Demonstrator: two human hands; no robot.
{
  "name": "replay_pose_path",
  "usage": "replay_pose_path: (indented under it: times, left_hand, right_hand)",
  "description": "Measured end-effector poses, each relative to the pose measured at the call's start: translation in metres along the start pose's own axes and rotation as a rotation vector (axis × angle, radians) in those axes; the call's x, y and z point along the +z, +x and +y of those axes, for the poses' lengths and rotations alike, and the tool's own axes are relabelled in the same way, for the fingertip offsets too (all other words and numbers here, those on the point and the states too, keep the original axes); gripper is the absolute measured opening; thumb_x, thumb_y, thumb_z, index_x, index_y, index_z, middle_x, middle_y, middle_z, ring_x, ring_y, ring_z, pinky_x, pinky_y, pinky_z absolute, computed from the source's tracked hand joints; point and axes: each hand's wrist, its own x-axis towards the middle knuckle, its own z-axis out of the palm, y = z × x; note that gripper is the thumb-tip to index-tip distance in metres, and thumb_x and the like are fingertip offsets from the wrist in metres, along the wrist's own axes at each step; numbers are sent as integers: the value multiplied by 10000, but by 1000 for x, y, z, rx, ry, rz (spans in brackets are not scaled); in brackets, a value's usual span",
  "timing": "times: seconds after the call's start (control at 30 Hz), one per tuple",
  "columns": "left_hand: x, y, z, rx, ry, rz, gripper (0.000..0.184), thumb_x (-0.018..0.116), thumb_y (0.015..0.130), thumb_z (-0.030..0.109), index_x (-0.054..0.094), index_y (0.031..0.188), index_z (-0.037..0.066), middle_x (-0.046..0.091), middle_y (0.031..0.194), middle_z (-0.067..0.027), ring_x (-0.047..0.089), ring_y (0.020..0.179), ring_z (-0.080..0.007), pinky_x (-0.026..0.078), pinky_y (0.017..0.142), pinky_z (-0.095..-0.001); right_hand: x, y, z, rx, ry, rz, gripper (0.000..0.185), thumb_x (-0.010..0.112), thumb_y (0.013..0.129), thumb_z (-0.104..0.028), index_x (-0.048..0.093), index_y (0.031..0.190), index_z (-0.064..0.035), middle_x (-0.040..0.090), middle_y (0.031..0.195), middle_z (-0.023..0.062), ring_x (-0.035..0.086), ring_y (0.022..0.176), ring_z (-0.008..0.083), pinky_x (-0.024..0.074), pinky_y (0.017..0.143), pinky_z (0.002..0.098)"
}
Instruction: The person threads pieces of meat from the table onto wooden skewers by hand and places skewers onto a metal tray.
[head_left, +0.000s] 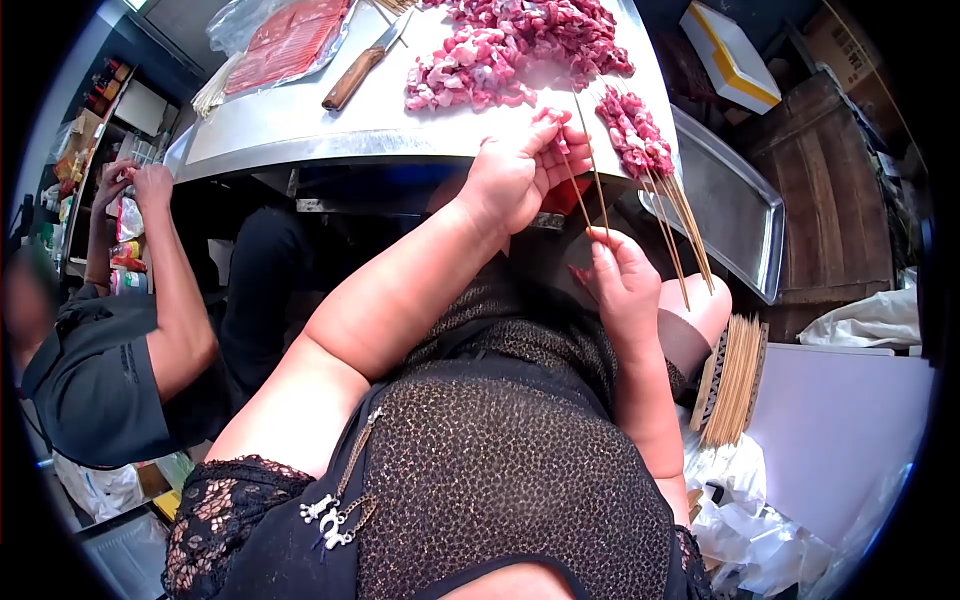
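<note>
My left hand is at the table's front edge, its fingers closed around a small piece of raw meat near the upper part of a thin skewer. Lower and to the right, my right hand pinches the lower ends of two wooden skewers, which point up and slightly left. Beyond my hands lies a large heap of raw meat pieces. Several loaded meat skewers rest at the table's right edge, their bare sticks hanging over it.
On the white table are a wooden-handled knife and a bag of reddish sticks. A metal tray and a bundle of skewers are at right. Another person sits at left with raised hands.
</note>
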Motion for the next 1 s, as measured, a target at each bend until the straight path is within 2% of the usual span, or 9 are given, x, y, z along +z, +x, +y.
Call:
replay_pose_path:
  times: [0.1,0.37,0.63,0.7,0.73,0.77,0.83,0.9,1.0]
  left_hand:
    - [4,-1,2,7,8,-14,245,456,973,165,507,1144,-2,625,993,-138,632,901,-242,518,870,-407]
    - [10,-1,-1,142,-30,18,190,379,948,156,521,946,31,573,791,-90,563,707,-205,499,716,-359]
    - [16,-16,-23,94,82,-44,216,364,946,135,522,893,-2,570,806,-112,579,749,-214,495,747,-349]
    - [18,-16,-18,60,376,-144,228,383,968,162,542,946,-1,588,882,-75,590,810,-151,495,772,-291]
    - [16,-11,-15,78,458,-179,188,445,938,150,547,959,-7,583,832,-85,571,752,-160,496,724,-278]
    - [9,-7,-6,263,821,-280,233,463,937,168,563,1057,-6,606,886,-122,600,806,-195,495,754,-308]
    - [-2,-5,20,274,1165,-303,256,541,890,157,604,1097,19,618,965,-156,616,881,-240,491,800,-340]
    - [-18,0,59,692,1664,-210,253,602,869,132,629,1095,22,636,917,-88,608,812,-164,495,769,-286]
    - [-37,3,88,461,1879,-173,244,657,796,139,668,1017,38,655,921,-103,632,793,-219,500,756,-313]
  right_hand:
    - [-2,0,-2,111,226,-50,170,553,914,-57,630,1058,-10,539,680,-45,459,579,17,389,528,169]
    - [20,2,3,-42,106,5,171,546,924,-64,618,1069,-8,525,672,-49,444,569,10,366,510,161]
    - [18,17,-17,50,272,-64,191,530,934,-68,595,1103,-7,530,693,-45,432,562,14,341,505,153]
    - [16,26,-16,-14,303,-58,189,530,938,-74,596,1100,-5,544,731,-40,445,592,10,347,522,147]
    - [14,29,-17,-26,284,-56,191,531,938,-76,595,1104,-6,545,729,-39,446,589,10,346,519,146]
    - [11,32,-19,-38,266,-54,194,532,938,-78,594,1108,-7,546,726,-39,447,586,10,346,515,145]
    - [7,33,-24,-18,282,-38,191,529,944,-93,588,1105,-6,520,686,-46,411,548,7,311,483,141]
    - [0,30,-25,-8,323,-37,188,524,947,-94,583,1101,-5,510,675,-45,393,538,7,298,475,144]
    - [0,29,-15,-5,321,-58,186,523,946,-95,581,1099,-6,513,678,-39,394,544,7,298,482,144]
